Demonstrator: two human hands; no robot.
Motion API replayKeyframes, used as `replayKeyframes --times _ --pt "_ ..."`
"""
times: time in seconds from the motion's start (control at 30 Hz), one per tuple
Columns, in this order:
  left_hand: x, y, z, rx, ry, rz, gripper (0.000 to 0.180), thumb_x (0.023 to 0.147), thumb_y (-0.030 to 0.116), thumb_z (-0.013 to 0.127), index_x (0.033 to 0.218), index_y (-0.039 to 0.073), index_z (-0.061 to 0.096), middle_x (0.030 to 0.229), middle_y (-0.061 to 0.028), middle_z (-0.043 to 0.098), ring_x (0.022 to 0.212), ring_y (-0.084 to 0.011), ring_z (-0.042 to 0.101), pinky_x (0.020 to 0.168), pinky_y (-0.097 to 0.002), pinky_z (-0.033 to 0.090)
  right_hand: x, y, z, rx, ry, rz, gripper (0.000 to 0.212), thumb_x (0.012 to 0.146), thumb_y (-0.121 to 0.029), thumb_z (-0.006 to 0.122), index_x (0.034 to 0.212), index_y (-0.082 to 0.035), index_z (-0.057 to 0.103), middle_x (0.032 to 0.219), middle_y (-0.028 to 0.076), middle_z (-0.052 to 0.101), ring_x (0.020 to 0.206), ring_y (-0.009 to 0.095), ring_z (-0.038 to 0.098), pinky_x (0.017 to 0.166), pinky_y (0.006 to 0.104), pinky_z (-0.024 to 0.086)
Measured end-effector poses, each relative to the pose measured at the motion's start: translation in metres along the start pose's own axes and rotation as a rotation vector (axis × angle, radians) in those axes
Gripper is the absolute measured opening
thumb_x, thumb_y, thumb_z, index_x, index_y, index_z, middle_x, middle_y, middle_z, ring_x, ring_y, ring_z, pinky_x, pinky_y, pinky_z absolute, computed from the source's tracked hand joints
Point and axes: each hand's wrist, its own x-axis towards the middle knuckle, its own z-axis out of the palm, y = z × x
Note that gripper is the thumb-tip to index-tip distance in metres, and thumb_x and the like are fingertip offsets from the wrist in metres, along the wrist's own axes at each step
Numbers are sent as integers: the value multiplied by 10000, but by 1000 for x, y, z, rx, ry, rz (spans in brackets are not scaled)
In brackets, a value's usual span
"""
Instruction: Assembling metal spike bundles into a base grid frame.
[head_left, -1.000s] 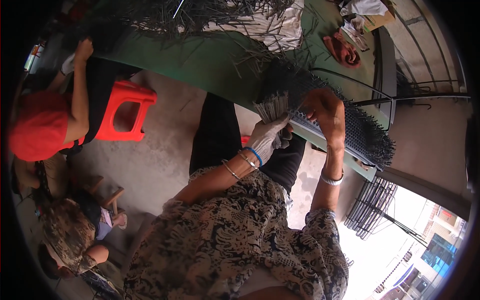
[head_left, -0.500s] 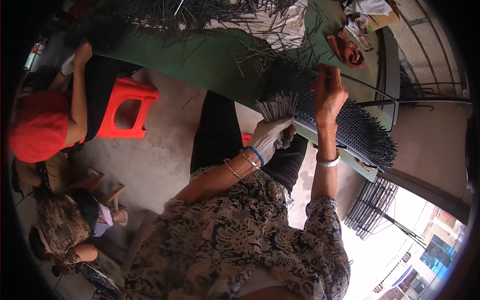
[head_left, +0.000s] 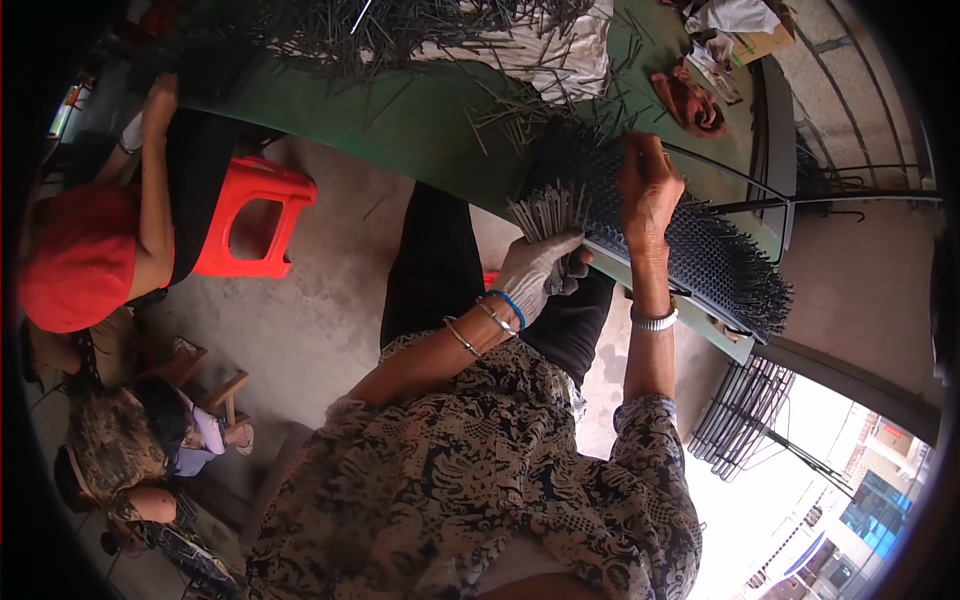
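In a pale work glove, my left hand (head_left: pixel 540 268) is closed round a bundle of thin grey rods (head_left: pixel 548 211), their ends fanning out at the top. My bare right hand (head_left: pixel 650 185) hovers over a dark perforated panel (head_left: pixel 690 253), its fingers pinched together; whatever lies between the fingertips is too small to make out. Rows of holes cover the panel's middle, and dark rods stand packed along its far left and right ends. The panel rests at the edge of the green table (head_left: pixel 420 130).
Loose dark rods (head_left: pixel 330 35) lie heaped on a white sheet (head_left: pixel 560 60) at the back. A reddish cloth (head_left: pixel 690 100) sits back right. Red plastic stool (head_left: pixel 262 215) and a person in a red cap (head_left: pixel 80 255) are at left. A wire rack (head_left: pixel 745 415) hangs right.
My right hand has shifted slightly left and down over the panel, its fingers still pinched. The left hand with the rods has barely moved. The person at left has moved an arm slightly.
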Motion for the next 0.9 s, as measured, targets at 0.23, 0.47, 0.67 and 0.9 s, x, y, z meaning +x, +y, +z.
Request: replayKeyframes --times 0.23,0.47,0.67,0.9 --pt "-5 4 3 26 -7 2 166 869 185 714 952 54 652 775 -63 703 601 -142 663 471 -255 494 5 -18 -8 -179 -130 -80 102 860 -112 683 955 -140 706 935 95 603 789 301 646 668 380 509" --pt "-11 4 10 72 66 -23 165 932 189 629 970 28 640 788 -69 679 601 -125 626 426 -209 442 5 -3 -7 -224 -174 -48 112 840 -151 706 951 -164 717 942 102 603 814 309 640 668 397 508" --pt "2 -4 -4 15 12 14 221 863 213 723 985 35 674 801 -68 708 627 -157 685 484 -271 515 0 -23 -28 183 -211 100 168 881 -190 695 953 -40 712 791 49 606 659 115 530 616 291 464" --pt "-1 -6 4 -25 -24 25 174 886 191 697 1004 64 681 848 -66 714 690 -165 698 507 -291 546 -32 -25 -52 604 -613 485 151 917 -129 627 959 14 653 728 -6 574 599 62 475 541 217 398"
